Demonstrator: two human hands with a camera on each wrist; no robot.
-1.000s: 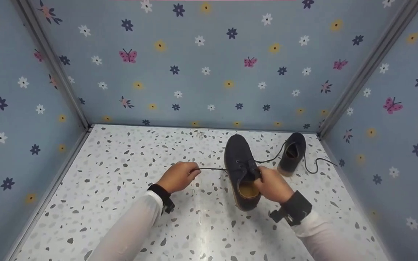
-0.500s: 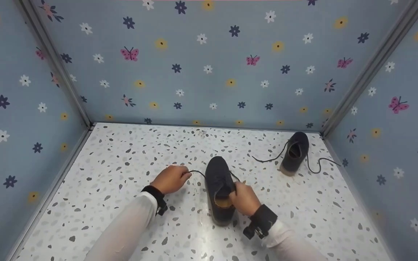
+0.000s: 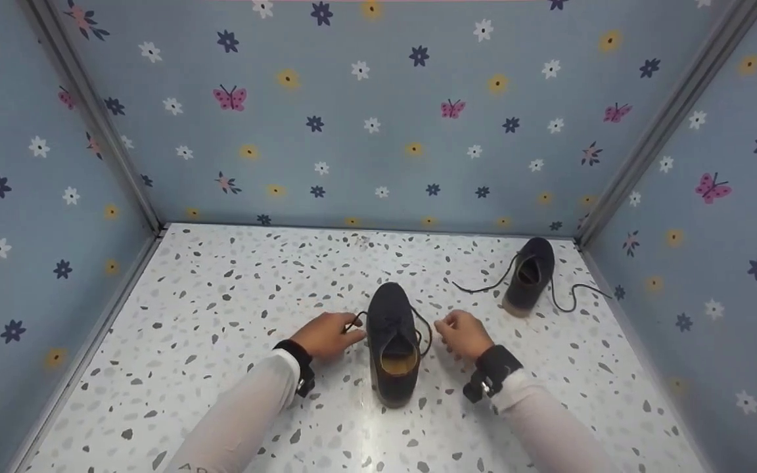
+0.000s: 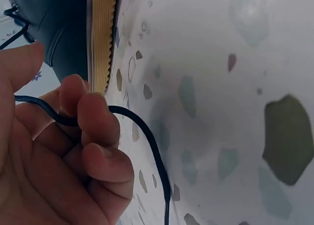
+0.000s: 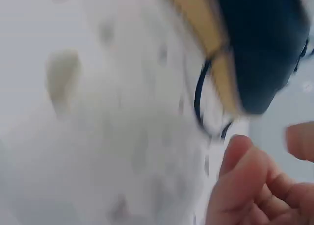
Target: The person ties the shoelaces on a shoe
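Note:
A dark low shoe [image 3: 388, 309] with a tan sole stands on the floor in the middle of the head view, toe pointing away. My left hand [image 3: 326, 336] is at its left side and holds the left lace [image 4: 153, 141] between curled fingers; the lace's tail hangs down past them in the left wrist view. To the right of the shoe, my right hand [image 3: 465, 335] hovers with loosely curled fingers and nothing in them. The right lace [image 3: 428, 332] drops in a loop beside the shoe, apart from that hand.
A second dark shoe [image 3: 518, 297] stands at the back right, its laces trailing loose to both sides. Flowered panels [image 3: 378, 151] enclose the speckled floor [image 3: 234, 276] at the back, left and right.
The shoe has come left and nearer and now stands on the floor. My right hand has let go of its opening and moved off to the right. My left hand keeps its lace.

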